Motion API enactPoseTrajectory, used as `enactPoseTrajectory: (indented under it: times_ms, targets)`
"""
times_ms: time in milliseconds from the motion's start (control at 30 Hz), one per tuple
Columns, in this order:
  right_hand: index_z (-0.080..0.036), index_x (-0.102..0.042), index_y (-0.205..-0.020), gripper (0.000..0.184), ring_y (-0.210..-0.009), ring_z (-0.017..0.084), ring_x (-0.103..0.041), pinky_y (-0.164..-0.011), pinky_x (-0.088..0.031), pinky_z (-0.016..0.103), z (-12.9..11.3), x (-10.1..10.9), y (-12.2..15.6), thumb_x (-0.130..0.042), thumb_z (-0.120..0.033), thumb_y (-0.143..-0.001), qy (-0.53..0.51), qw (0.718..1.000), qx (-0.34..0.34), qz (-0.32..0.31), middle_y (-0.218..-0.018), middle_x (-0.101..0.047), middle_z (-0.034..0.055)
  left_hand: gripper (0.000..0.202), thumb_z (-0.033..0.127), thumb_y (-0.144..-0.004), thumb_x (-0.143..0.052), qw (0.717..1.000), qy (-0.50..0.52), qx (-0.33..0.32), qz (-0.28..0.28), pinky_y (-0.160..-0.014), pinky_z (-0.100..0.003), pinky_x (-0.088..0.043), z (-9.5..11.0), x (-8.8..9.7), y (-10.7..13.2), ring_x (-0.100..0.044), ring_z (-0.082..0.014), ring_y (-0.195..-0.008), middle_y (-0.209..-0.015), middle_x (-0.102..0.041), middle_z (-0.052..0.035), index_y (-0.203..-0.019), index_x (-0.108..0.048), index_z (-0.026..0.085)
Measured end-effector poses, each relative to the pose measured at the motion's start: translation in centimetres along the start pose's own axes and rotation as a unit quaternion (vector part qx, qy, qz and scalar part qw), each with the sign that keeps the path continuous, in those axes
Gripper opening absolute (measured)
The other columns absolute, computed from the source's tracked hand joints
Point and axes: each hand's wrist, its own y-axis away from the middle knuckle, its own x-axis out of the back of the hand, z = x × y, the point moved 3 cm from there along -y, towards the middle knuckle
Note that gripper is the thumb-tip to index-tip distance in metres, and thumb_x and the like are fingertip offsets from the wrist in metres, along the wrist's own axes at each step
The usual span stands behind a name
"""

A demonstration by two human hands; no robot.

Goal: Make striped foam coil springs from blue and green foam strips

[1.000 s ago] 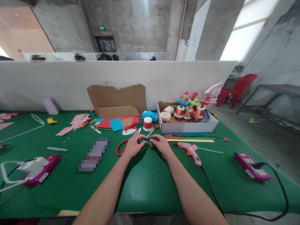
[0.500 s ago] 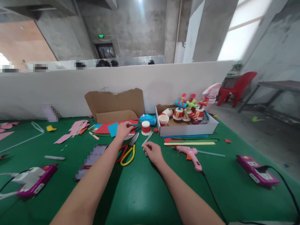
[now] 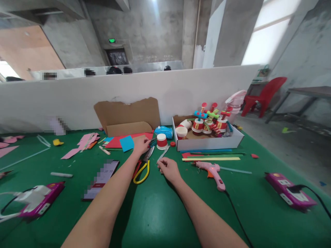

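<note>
My left hand (image 3: pixel 141 145) reaches over the coloured paper, fingers pinched on a small dark green piece that looks folded (image 3: pixel 152 142). Beside that piece a red-and-white paper cup (image 3: pixel 162 141) stands upside down. Scissors with yellow and red handles (image 3: pixel 141 173) lie below my left hand, partly hidden by the wrist. My right hand (image 3: pixel 168 168) rests on the table, fingers curled together; what they hold, if anything, is hidden. A slim whitish pen-like stick (image 3: pixel 163 153) lies at its fingertips. Blue square paper (image 3: pixel 126 143) and red paper (image 3: pixel 115 142) lie left of the cup.
A white box (image 3: pixel 209 144) holds several cup figures with paper springs. A pink glue gun (image 3: pixel 213 171) lies to the right with its cord trailing forward. A phone (image 3: pixel 103 179) and power strips (image 3: pixel 289 191) lie on the green table. Cardboard (image 3: pixel 126 115) leans on the white partition.
My left hand has shifted slightly right and down, bringing the dark green piece closer to the cup. My right hand stays in nearly the same place. The view has turned a little.
</note>
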Motion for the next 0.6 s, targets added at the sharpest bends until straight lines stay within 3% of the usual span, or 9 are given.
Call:
enactPoseTrajectory:
  times_ms: [200,267,433,600]
  targets:
    - [-0.021,-0.057,-0.062,0.015,-0.043,0.011,-0.049,-0.043,-0.040,0.023,-0.1,0.0,-0.1,-0.057,-0.034,-0.069,-0.012,1.000,-0.021,-0.010,-0.054,-0.058,-0.0017,0.016,0.015,-0.069,-0.055,0.999,-0.028,-0.031,-0.021,-0.067,-0.032,-0.041,1.4,-0.3,-2.3,-0.061,-0.0234,-0.072,-0.075,-0.070,-0.0109,-0.069,-0.071,0.019]
    - [-0.021,-0.057,-0.062,0.016,-0.043,0.011,-0.049,-0.043,-0.040,0.023,-0.1,0.1,-0.1,-0.057,-0.036,-0.069,-0.002,1.000,-0.018,-0.008,-0.054,-0.058,-0.0012,0.024,0.013,-0.071,-0.050,0.992,-0.068,-0.065,-0.081,-0.070,-0.031,-0.042,2.4,-1.2,-2.8,-0.062,-0.0224,-0.077,-0.085,-0.071,-0.0108,-0.079,-0.073,0.019]
    - [-0.020,-0.057,-0.063,0.019,-0.042,0.011,-0.049,-0.043,-0.040,0.024,-0.1,0.2,-0.3,-0.058,-0.039,-0.068,0.001,1.000,-0.021,-0.014,-0.055,-0.058,0.0000,0.017,0.021,-0.067,-0.061,0.986,-0.112,-0.052,-0.108,-0.073,-0.033,-0.042,3.6,-2.4,-3.5,-0.061,-0.0264,-0.080,-0.085,-0.071,-0.0140,-0.078,-0.073,0.017]
    - [-0.020,-0.056,-0.064,0.019,-0.042,0.010,-0.048,-0.044,-0.040,0.022,-0.4,0.1,-0.2,-0.054,-0.038,-0.068,0.014,0.999,-0.025,-0.022,-0.055,-0.058,-0.0006,0.015,0.023,-0.065,-0.065,0.984,-0.139,-0.012,-0.108,-0.083,-0.037,-0.041,3.0,-2.7,-3.5,-0.058,-0.0294,-0.097,-0.091,-0.070,-0.0124,-0.077,-0.072,0.019]
